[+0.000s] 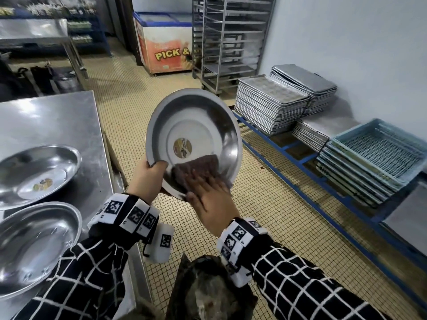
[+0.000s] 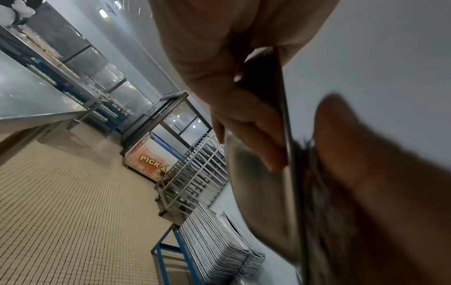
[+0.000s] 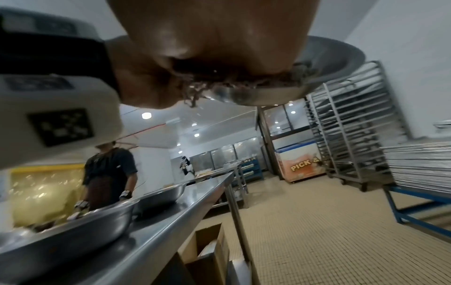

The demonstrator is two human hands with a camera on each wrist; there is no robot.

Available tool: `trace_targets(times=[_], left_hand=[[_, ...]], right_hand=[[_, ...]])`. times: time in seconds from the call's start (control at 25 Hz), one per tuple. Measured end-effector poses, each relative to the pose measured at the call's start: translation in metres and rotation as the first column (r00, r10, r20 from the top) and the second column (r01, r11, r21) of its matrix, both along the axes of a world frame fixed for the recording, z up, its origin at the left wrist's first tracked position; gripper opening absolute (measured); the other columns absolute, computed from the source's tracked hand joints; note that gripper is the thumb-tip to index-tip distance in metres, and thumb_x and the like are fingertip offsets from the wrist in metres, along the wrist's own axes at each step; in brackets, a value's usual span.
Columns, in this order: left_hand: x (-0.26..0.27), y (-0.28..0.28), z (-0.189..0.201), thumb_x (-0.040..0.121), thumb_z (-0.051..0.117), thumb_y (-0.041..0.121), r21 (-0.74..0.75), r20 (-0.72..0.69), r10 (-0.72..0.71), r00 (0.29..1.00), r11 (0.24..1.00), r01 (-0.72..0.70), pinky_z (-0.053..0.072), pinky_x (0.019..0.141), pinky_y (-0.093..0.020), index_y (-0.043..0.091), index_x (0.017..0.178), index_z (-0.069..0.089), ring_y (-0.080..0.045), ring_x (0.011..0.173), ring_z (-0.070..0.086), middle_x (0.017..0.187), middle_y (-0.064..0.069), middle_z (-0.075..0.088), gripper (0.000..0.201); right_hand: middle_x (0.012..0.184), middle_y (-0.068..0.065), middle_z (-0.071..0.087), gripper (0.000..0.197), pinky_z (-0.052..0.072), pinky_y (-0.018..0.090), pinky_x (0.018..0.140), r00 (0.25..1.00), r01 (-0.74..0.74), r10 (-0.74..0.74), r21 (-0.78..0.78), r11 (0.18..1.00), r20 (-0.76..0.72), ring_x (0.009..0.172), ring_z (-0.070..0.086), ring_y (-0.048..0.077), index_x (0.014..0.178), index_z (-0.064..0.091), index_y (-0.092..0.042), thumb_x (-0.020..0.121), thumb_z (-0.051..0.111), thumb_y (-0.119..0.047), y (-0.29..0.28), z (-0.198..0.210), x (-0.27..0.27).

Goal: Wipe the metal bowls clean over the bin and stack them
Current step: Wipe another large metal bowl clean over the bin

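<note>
Head view looks down; both wrist views (close, low) share the freezer (image 2: 149, 154) beyond.

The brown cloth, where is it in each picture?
Head: the brown cloth is just below centre, under the right hand, inside the held bowl.
Left wrist: a blurred sliver at the bowl's rim, right of centre.
Right wrist: top centre, under the palm.
Shared landmark: the orange PICK & freezer.

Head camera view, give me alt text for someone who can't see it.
A left hand grips the rim of a tilted round metal bowl while the right hand presses a brown cloth inside it, above a black-lined bin.
</note>
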State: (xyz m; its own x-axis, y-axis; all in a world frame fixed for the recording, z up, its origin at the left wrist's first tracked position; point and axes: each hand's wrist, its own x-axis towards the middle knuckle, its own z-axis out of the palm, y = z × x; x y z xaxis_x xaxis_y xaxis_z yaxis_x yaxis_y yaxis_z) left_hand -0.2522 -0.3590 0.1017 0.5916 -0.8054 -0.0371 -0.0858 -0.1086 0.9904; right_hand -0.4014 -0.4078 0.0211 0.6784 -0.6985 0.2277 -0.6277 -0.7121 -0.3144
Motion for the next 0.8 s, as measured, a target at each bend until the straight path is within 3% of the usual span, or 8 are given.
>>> trace_targets(times=[0.16, 0.24, 0.4, 0.48, 0.6, 0.72, 0.8], left_hand=[[0.003, 0.003, -0.003, 0.091, 0.048, 0.009, 0.008, -0.006, -0.036, 0.999, 0.999, 0.036, 0.051, 0.066, -0.042, 0.015, 0.084, 0.055, -0.031, 0.073, 0.058, 0.076, -0.010, 0.058, 0.012], [-0.004, 0.000, -0.005, 0.090, 0.046, 0.005, -0.009, -0.010, -0.004, 1.000, 1.000, 0.004, 0.047, 0.066, -0.040, 0.014, 0.082, 0.052, -0.025, 0.070, 0.053, 0.072, -0.006, 0.052, 0.013], [-0.012, -0.009, -0.007, 0.086, 0.043, 0.004, -0.053, 0.052, 0.073, 0.996, 0.996, -0.070, 0.040, 0.057, -0.030, 0.004, 0.105, 0.053, -0.017, 0.063, 0.047, 0.071, 0.000, 0.051, 0.022], [-0.017, -0.010, -0.005, 0.087, 0.043, 0.003, -0.075, 0.013, 0.120, 0.993, 0.990, -0.118, 0.039, 0.057, -0.031, 0.011, 0.098, 0.053, -0.015, 0.061, 0.046, 0.071, 0.000, 0.052, 0.017], [-0.025, -0.007, 0.002, 0.088, 0.045, 0.002, -0.089, -0.071, 0.083, 0.994, 0.992, -0.089, 0.046, 0.059, -0.031, 0.020, 0.087, 0.054, -0.015, 0.064, 0.053, 0.074, -0.001, 0.056, 0.021], [-0.021, -0.006, 0.005, 0.089, 0.046, 0.003, -0.049, -0.140, 0.040, 0.989, 0.998, -0.047, 0.053, 0.066, -0.038, 0.020, 0.083, 0.052, -0.021, 0.069, 0.057, 0.075, -0.003, 0.056, 0.019], [-0.018, -0.004, 0.004, 0.090, 0.046, 0.003, -0.012, -0.163, 0.002, 0.987, 1.000, -0.004, 0.056, 0.066, -0.042, 0.018, 0.082, 0.050, -0.025, 0.069, 0.059, 0.077, -0.007, 0.056, 0.018]], right_hand=[[0.157, -0.002, 0.014, 0.056, -0.005, 0.045, 0.118, 0.977, 0.117, -0.135, -0.117, 0.986, -0.163, 0.146, -0.002, 0.019, 0.148, -0.002, -0.030, 0.095, 0.001, -0.049, -0.046, 0.000, -0.029], [0.155, 0.001, 0.024, 0.056, 0.001, 0.043, 0.119, 0.991, 0.116, -0.120, -0.073, 0.991, -0.054, 0.146, 0.007, 0.018, 0.150, 0.011, -0.026, 0.098, 0.008, -0.047, -0.044, -0.001, -0.024], [0.143, -0.004, 0.045, 0.058, 0.001, 0.029, 0.118, 0.955, 0.017, -0.034, 0.059, 0.998, 0.296, 0.139, 0.028, 0.011, 0.142, 0.037, -0.028, 0.098, 0.007, -0.052, 0.000, -0.009, 0.009], [0.139, -0.005, 0.047, 0.059, 0.005, 0.030, 0.118, 0.935, 0.021, -0.044, 0.068, 0.997, 0.353, 0.137, 0.030, 0.011, 0.139, 0.041, -0.024, 0.097, 0.010, -0.050, 0.008, -0.008, 0.012], [0.137, -0.004, 0.048, 0.056, 0.011, 0.039, 0.117, 0.948, 0.055, -0.042, -0.033, 0.998, 0.314, 0.137, 0.029, 0.011, 0.135, 0.046, -0.020, 0.098, 0.013, -0.046, -0.014, -0.013, -0.006], [0.152, 0.000, 0.032, 0.063, 0.011, 0.045, 0.119, 0.944, 0.154, -0.137, -0.034, 0.987, 0.299, 0.145, 0.009, 0.014, 0.142, 0.039, -0.020, 0.098, 0.006, -0.051, -0.049, -0.019, -0.029], [0.158, -0.007, 0.009, 0.060, 0.018, 0.040, 0.113, 0.899, 0.185, -0.192, 0.055, 0.981, 0.395, 0.146, -0.002, 0.015, 0.149, 0.022, -0.023, 0.097, 0.014, -0.052, -0.067, -0.013, -0.039]])
